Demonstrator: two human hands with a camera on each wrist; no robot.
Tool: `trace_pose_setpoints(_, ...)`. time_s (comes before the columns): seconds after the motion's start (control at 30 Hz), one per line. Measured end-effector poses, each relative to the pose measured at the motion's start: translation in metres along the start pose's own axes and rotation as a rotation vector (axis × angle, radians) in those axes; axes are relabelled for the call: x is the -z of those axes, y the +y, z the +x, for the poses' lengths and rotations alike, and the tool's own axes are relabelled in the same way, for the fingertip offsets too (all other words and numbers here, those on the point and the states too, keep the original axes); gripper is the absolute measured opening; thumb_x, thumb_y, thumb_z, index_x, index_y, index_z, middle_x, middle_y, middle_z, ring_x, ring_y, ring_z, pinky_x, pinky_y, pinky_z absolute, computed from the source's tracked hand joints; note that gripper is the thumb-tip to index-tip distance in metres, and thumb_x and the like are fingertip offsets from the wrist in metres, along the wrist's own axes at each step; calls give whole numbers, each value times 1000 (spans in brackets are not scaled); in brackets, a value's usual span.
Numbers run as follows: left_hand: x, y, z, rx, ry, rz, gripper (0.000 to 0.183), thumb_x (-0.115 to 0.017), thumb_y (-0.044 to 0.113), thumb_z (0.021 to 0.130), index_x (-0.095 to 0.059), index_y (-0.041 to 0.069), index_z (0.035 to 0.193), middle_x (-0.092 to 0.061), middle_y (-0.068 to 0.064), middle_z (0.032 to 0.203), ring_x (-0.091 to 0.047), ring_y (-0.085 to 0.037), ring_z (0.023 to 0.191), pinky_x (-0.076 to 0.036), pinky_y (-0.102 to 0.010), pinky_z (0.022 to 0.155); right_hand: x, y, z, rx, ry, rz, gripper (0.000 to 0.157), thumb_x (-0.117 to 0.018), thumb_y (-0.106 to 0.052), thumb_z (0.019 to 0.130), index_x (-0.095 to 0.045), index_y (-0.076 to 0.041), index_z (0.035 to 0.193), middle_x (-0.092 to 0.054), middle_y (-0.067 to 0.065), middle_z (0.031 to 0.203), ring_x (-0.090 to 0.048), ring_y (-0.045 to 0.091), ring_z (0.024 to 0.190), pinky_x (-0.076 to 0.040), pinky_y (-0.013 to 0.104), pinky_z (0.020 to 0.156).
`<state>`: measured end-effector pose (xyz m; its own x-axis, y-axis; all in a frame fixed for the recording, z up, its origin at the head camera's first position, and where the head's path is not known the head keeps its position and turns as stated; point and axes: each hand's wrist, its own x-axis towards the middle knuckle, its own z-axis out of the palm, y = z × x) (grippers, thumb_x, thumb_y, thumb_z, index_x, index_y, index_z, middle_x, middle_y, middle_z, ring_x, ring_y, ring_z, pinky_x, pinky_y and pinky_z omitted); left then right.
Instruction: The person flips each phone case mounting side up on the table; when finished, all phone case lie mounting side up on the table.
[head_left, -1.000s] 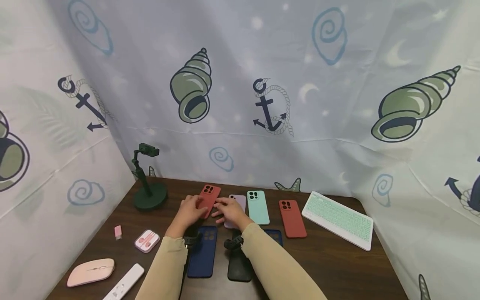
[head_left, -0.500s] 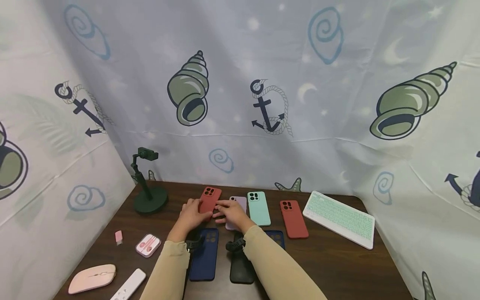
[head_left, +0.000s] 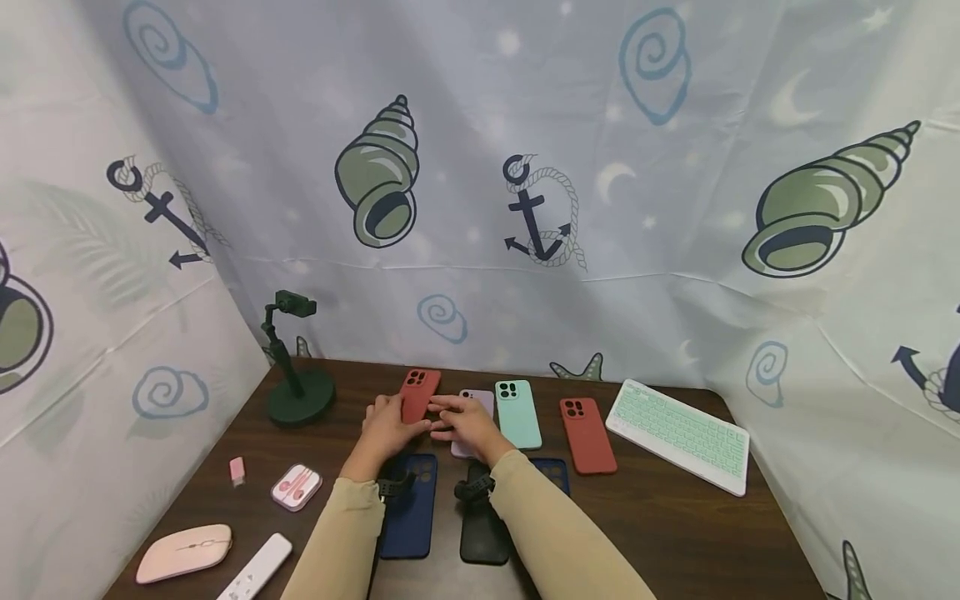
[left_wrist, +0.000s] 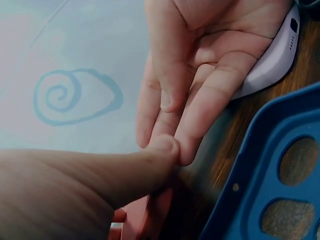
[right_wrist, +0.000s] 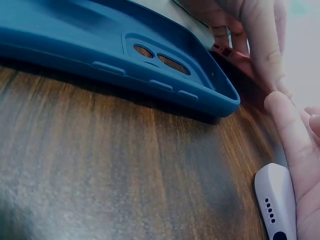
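Observation:
At the back of the table lies a red phone case (head_left: 421,387), its lower part hidden by my left hand (head_left: 384,432). That hand grips it across the lower end, fingers along the left edge and thumb on the other side. My right hand (head_left: 468,427) hovers over a lavender phone case (head_left: 482,402) with its fingers loosely extended. In the left wrist view the left thumb (left_wrist: 165,145) meets a right fingertip. Nearer the front lie a dark blue phone case (head_left: 408,521), inner side up, and a black phone case (head_left: 482,533) under the right wrist.
To the right are a mint phone case (head_left: 517,417), another red case (head_left: 588,437), a second blue case (head_left: 553,473) and a keyboard (head_left: 682,435). On the left stand a green lamp (head_left: 300,398), earphone box (head_left: 296,487), pink USB stick (head_left: 237,471), mouse (head_left: 185,553) and remote (head_left: 258,567).
My left thumb has moved rightward across the red phone case's lower end to meet the right fingertips. The right hand has barely moved. The view has shifted slightly.

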<state>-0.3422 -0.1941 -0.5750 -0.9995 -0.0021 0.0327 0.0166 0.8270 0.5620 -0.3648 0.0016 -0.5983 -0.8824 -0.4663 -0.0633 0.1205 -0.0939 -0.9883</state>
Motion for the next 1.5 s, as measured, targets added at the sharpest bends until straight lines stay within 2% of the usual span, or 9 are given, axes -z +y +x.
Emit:
trace_pose_setpoints(0.2,1,-1,5,11,1,-25,79,-75,43,88,-47,-2,147,-51,-28,132,-45,-44,114,-41,-57,91,0,-2,1,4,12,15,44,-44,1,105,-46,1,149,-54,24,145,-68,36,117,-59,42,91)
trace_pose_setpoints(0.33,6,5,5,6,-10,-61,72,-69,41,93,-48,-3,146,-54,-28,135,-51,-43,115,-46,-55,91,-1,-3,2,8,30,-25,41,-45,-1,105,-48,4,146,-58,28,138,-71,40,108,-60,43,86)
trace_pose_setpoints(0.47,15,14,1,-10,-50,-140,61,-66,37,97,-52,-1,143,-62,-25,133,-62,-39,115,-50,-55,94,-3,-4,1,11,60,-126,37,-50,-6,105,-55,3,141,-67,24,127,-74,34,86,-60,30,60)
trace_pose_setpoints(0.57,18,18,0,-13,-78,-192,54,-63,36,99,-56,1,140,-65,-21,132,-65,-35,115,-50,-54,97,-3,-5,0,31,87,-210,33,-54,-10,104,-62,0,134,-72,21,119,-72,37,76,-52,26,52)
trace_pose_setpoints(0.8,22,20,-2,20,-94,-251,46,-60,36,101,-61,5,135,-69,-17,127,-66,-34,111,-51,-53,96,-5,-3,2,62,101,-308,32,-56,-12,104,-65,0,132,-75,18,116,-74,36,76,-56,30,69)
trace_pose_setpoints(0.93,26,19,-1,61,-78,-300,43,-58,34,101,-62,6,133,-69,-17,125,-69,-27,100,-56,-43,85,-7,-2,1,47,93,-314,34,-56,-14,104,-63,-1,135,-75,16,118,-75,35,79,-53,26,58)
trace_pose_setpoints(1.1,31,18,-2,113,-78,-396,43,-54,26,102,-57,1,137,-67,-23,124,-72,-28,91,-60,-38,70,-7,-3,0,29,84,-324,35,-55,-16,104,-62,-4,137,-75,12,117,-74,33,77,-48,27,43)
trace_pose_setpoints(1.23,35,17,-4,121,-58,-413,43,-53,20,101,-56,-1,138,-67,-25,120,-72,-27,87,-60,-38,68,-7,-3,0,30,85,-323,36,-56,-16,104,-62,-3,137,-76,11,116,-74,33,77,-52,29,45)
trace_pose_setpoints(1.5,38,9,-7,137,-29,-391,46,-54,17,100,-51,5,144,-67,-24,113,-70,-25,82,-60,-40,68,-8,-1,0,7,83,-330,37,-56,-17,104,-61,-5,139,-75,8,118,-75,29,77,-53,31,47)
